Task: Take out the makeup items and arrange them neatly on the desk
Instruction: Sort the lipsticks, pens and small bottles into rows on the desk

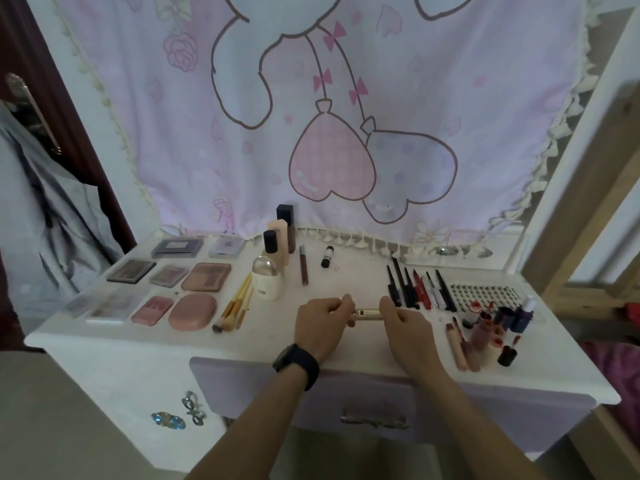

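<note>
Both hands hold a gold tube level over the middle of the white desk. My left hand, with a black watch on its wrist, grips the tube's left end. My right hand grips its right end. Palettes and compacts lie in rows at the left, with brushes beside them. Bottles stand at the back centre. A row of dark pencils and pens lies to the right. Lip tubes and small bottles cluster at the far right.
A lilac drawer sits below the desk's front edge. A pink cartoon cloth hangs behind the desk. A perforated tray lies at the right rear. A dark lip gloss and a small black-capped tube lie near the bottles.
</note>
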Tool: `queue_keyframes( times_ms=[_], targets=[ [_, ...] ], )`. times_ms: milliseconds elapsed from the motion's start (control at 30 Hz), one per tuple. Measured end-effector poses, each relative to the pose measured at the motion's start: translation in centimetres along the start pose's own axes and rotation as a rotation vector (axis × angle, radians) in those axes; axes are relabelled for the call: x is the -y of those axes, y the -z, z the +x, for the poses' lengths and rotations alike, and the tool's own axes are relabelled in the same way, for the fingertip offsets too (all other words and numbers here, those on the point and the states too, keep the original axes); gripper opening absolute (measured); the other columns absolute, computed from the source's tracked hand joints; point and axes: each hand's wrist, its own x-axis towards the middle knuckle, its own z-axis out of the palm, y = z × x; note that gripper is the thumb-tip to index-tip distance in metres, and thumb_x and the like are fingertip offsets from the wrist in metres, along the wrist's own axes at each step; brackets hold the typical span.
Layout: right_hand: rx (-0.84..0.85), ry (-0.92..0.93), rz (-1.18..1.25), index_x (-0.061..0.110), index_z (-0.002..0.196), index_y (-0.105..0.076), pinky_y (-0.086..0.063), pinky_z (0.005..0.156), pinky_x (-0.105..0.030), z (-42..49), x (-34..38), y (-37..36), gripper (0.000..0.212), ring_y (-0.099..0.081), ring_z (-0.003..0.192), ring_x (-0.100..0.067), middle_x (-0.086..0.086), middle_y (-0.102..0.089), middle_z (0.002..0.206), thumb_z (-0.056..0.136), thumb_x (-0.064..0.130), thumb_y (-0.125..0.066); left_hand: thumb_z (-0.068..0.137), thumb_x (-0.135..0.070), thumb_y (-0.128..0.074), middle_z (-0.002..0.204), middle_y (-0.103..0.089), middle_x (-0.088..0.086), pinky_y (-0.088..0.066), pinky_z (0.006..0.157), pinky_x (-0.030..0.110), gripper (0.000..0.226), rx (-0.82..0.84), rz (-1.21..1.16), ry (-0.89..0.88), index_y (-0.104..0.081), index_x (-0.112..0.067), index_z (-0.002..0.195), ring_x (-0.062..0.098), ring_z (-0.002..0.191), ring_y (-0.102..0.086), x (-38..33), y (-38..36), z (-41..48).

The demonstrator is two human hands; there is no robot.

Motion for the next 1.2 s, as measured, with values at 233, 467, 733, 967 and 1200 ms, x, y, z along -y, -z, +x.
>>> queue_keyframes(
  times_ms=[233,467,733,967,1200],
  targets=[
    [-0.01,0.116,0.022,0.024,0.058,-0.044,-0.031,0.043,-0.019,-0.2,-2.4,-0.9,0.048,-0.034,0.042,-0.004,0.009,-0.042,0.046,0.099,0.049,-0.042,0.096,-0.045,-0.057,0.049,-0.055,-0.01,-0.036,0.053,0.015,0.05,0.162,-0.049,0.07,-0.069,-0.026,0.052,0.005,0.049,-0.043,1.5,0.0,1.1],
    [-0.03,0.064,0.132,0.019,0.086,-0.065,-0.039,0.052,-0.016,0.4,-2.2,0.1,0.035,-0.049,0.056,-0.001,0.005,-0.061,0.07,0.103,0.043,-0.045,0.092,-0.03,-0.068,0.081,-0.073,0.0,-0.041,0.051,0.015,0.013,0.231,-0.437,0.035,-0.073,-0.02,0.099,0.004,0.054,-0.049,1.4,1.8,1.0],
    [0.005,0.114,0.227,0.031,0.104,-0.063,-0.041,0.054,-0.015,0.0,-2.2,0.9,0.013,-0.055,0.057,0.001,0.006,-0.068,0.09,0.102,0.022,-0.054,0.092,-0.023,-0.069,0.085,-0.076,0.001,-0.042,0.052,0.013,0.014,0.177,-0.349,0.006,-0.074,-0.016,0.103,-0.001,0.056,-0.053,1.2,1.6,0.6],
    [-0.004,0.046,0.257,0.021,0.088,-0.064,-0.039,0.04,-0.02,0.2,-1.5,1.0,0.029,-0.048,0.04,-0.008,0.003,-0.067,0.067,0.099,0.046,-0.053,0.092,-0.021,-0.069,0.084,-0.076,-0.002,-0.043,0.052,0.011,0.014,0.183,-0.336,0.009,-0.074,-0.015,0.104,-0.004,0.058,-0.057,1.2,1.6,0.5],
    [0.048,0.142,0.292,0.026,0.1,-0.062,-0.05,0.049,-0.024,0.1,-2.3,1.3,0.013,-0.061,0.052,-0.016,0.007,-0.065,0.089,0.1,0.014,-0.056,0.094,-0.022,-0.067,0.082,-0.076,-0.002,-0.042,0.051,0.011,0.008,0.171,-0.338,0.006,-0.074,-0.02,0.097,-0.004,0.057,-0.056,1.4,1.2,0.7]
  ],
)
